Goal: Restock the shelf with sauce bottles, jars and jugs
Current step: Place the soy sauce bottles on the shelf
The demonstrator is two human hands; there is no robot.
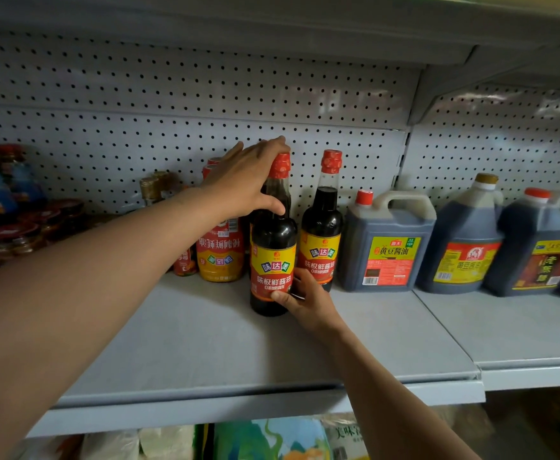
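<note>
We steady the bottle (273, 257): left hand (248, 180) grips neck, right hand (305, 298) holds base, squaring it w/ its twin (321, 227) just right.

Two hands on one dark soy sauce bottle (273, 257), left hand (250, 177) at the neck, right hand (303, 298) at the base. One matching bottle (321, 227) just beside, one orange-labelled bottle (220, 254) behind. Three dark jugs along the shelf (205, 343): (386, 247), (464, 244), (544, 250); jars at far left too blurred to count.

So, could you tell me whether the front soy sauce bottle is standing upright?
Upright: the front soy sauce bottle stands on the shelf, cap up.
</note>
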